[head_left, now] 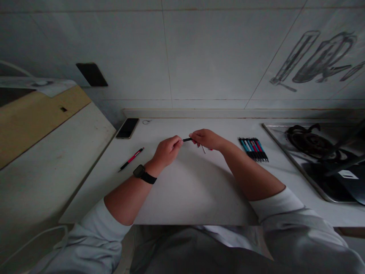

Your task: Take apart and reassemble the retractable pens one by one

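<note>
A short black pen part (187,139) spans the gap between my two hands above the white counter. My left hand (169,149), with a black watch on its wrist, pinches the left end. At the other end, the fingers of my right hand (205,138) close on the same part. A thin whitish stick (203,149), perhaps a refill, pokes out below my right hand. Just beside it shows a bit of red (211,149), mostly hidden by that hand. On the counter left of my left hand lies a red and black pen (131,159).
Several blue, red and black pens (253,149) lie in a row on the right. Beyond them is a gas stove (313,152). A phone (127,128) and a small ring (146,121) rest at the back left. A white cabinet (57,152) borders the counter's left side.
</note>
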`<state>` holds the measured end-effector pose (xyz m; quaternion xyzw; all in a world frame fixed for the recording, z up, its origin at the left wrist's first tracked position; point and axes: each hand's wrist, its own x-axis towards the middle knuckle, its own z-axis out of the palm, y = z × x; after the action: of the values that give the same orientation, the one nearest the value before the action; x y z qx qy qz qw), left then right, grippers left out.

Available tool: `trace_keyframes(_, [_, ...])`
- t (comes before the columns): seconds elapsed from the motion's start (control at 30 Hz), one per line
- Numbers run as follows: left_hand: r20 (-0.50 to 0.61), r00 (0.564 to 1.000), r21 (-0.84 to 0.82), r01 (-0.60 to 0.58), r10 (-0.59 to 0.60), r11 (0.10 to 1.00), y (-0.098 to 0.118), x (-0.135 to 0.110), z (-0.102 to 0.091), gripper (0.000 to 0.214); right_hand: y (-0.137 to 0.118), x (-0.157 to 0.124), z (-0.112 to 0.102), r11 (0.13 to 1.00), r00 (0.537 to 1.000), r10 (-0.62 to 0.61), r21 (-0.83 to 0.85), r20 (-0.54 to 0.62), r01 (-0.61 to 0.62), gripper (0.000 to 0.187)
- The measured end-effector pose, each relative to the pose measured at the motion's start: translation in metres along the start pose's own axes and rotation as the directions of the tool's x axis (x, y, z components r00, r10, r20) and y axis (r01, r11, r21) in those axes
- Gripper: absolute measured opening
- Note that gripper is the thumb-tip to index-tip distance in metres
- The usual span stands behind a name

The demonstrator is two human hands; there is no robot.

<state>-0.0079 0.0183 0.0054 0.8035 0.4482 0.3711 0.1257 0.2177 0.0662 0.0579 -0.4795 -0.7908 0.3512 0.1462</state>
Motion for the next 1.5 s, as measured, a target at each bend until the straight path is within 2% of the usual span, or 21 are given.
trace_keyframes(0.2, [0.000, 0.997, -0.061, 0.078, -0.078, 0.995, -0.005, 0.001, 0.000, 0.032, -0.002, 0.003, 0.010, 0.990, 0.983, -0.110, -0.101, -0.149, 0.095, 0.041])
trace_keyframes(0.3, [-0.023, 0.993, -0.144, 0.114, -0.119, 0.983, -0.004, 0.002, -0.001, 0.035, -0.004, 0.001, 0.012, 0.987, 0.968, -0.152, -0.076, -0.199, 0.139, 0.035])
trace_keyframes(0.43, [-0.044, 0.988, -0.202, 0.140, -0.151, 0.969, -0.002, 0.003, -0.002, 0.036, -0.004, 0.000, 0.015, 0.984, 0.956, -0.166, 0.028, -0.241, 0.178, 0.016])
trace_keyframes(0.5, [-0.048, 0.987, -0.204, 0.139, -0.152, 0.969, 0.000, 0.002, -0.003, 0.036, -0.003, 0.001, 0.018, 0.970, 0.961, -0.153, 0.149, -0.232, 0.190, 0.018])
trace_keyframes(0.6, [-0.047, 0.990, -0.190, 0.124, -0.135, 0.974, 0.002, 0.002, -0.003, 0.037, -0.001, 0.003, 0.020, 0.942, 0.980, -0.104, 0.299, -0.169, 0.151, 0.032])
trace_keyframes(0.7, [-0.035, 0.992, -0.175, 0.113, -0.120, 0.978, 0.002, 0.002, -0.003, 0.037, 0.000, 0.005, 0.020, 0.951, 0.988, -0.104, 0.279, -0.116, 0.133, 0.041])
trace_keyframes(0.83, [-0.038, 0.992, -0.159, 0.117, -0.124, 0.980, 0.001, 0.002, -0.003, 0.037, 0.003, 0.005, 0.019, 0.925, 0.983, -0.159, 0.335, -0.090, 0.181, 0.019])
trace_keyframes(0.9, [-0.041, 0.992, -0.161, 0.115, -0.123, 0.980, 0.001, 0.002, -0.003, 0.037, 0.004, 0.006, 0.020, 0.910, 0.988, -0.141, 0.385, -0.064, 0.154, 0.021])
trace_keyframes(1.03, [-0.022, 0.992, -0.164, 0.123, -0.128, 0.979, 0.002, 0.001, -0.003, 0.038, 0.008, 0.008, 0.023, 0.941, 0.986, -0.138, 0.298, -0.089, 0.158, 0.026])
trace_keyframes(1.13, [0.000, 0.985, -0.197, 0.167, -0.171, 0.966, 0.001, 0.001, -0.003, 0.041, 0.010, 0.010, 0.024, 0.923, 0.965, -0.210, 0.293, -0.157, 0.249, 0.015])
trace_keyframes(1.27, [0.041, 0.974, -0.323, 0.224, -0.223, 0.919, 0.000, 0.003, 0.000, 0.042, 0.009, 0.010, 0.025, 0.908, 0.910, -0.291, 0.212, -0.296, 0.360, 0.014])
trace_keyframes(1.37, [0.120, 0.955, -0.500, 0.296, -0.273, 0.814, 0.000, 0.005, 0.003, 0.041, 0.008, 0.009, 0.026, 0.898, 0.835, -0.356, 0.094, -0.419, 0.430, 0.009])
trace_keyframes(1.43, [0.157, 0.941, -0.557, 0.335, -0.299, 0.760, 0.001, 0.006, 0.004, 0.042, 0.008, 0.008, 0.025, 0.895, 0.809, -0.370, 0.061, -0.456, 0.443, 0.009])
trace_keyframes(1.5, [0.137, 0.939, -0.460, 0.343, -0.317, 0.819, 0.000, 0.006, 0.002, 0.043, 0.010, 0.009, 0.023, 0.907, 0.810, -0.348, 0.049, -0.472, 0.418, 0.012])
